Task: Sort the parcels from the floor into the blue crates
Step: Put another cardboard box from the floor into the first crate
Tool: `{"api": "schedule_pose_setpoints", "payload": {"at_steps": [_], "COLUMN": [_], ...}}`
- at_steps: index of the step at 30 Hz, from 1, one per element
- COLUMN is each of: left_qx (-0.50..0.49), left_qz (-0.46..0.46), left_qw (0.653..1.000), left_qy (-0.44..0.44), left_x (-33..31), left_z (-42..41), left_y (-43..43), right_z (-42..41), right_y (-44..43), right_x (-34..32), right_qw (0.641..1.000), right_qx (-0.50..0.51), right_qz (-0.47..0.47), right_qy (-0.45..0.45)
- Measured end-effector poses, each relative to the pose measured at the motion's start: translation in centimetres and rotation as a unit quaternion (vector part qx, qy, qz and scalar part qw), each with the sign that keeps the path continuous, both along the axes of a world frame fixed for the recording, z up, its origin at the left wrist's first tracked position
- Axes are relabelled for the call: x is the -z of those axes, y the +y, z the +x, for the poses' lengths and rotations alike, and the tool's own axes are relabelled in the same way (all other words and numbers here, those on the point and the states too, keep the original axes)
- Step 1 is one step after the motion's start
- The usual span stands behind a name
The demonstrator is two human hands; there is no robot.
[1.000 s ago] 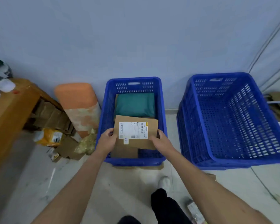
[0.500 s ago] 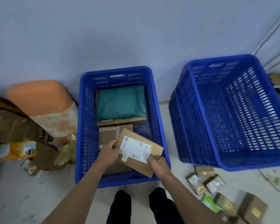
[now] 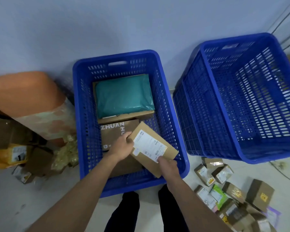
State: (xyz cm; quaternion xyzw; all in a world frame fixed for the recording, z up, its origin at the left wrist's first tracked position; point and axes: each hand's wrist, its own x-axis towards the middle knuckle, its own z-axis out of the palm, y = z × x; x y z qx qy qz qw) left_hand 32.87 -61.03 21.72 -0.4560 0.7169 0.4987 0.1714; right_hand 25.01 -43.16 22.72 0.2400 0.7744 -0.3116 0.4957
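The flat cardboard parcel, white shipping label up, sits tilted inside the blue crate, over its front right corner. The left hand grips its upper left edge, and the right hand seems to pinch its near edge, fingers hidden beneath. Under it lies a brown box printed ZHUAN, with a teal mailer bag behind. A second blue crate stands just beside, and small parcels litter the floor in front of it.

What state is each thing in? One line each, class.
Left crate: holds parcels.
Right crate: no parcel visible inside.
Labelled parcel: tilted, held over left crate.
Teal parcel: lying flat in left crate.
Left hand: grips labelled parcel.
Right hand: grips labelled parcel.
Floor parcels: heaped, unsorted.
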Motion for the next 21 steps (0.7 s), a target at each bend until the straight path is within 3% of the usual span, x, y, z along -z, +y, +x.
{"api": "schedule_pose_setpoints", "payload": {"at_steps": [6,21], "left_qx": [0.059,0.120], "left_qz": [-0.004,0.036], "left_qw": [0.998,0.992], "left_qy": [0.018,0.029], "left_x": [0.3,9.8], "left_z": [-4.8,-9.6], "left_y": [-0.7,-2.7], "right_z": [1.4,0.1], "right_y": [-1.4,-3.7], "right_x": [0.7,6.5], "right_qw": [0.991,0.963], "right_qx": [0.137,0.258], "right_qz": [0.008,-0.057], "right_qy": [0.011,-0.058]}}
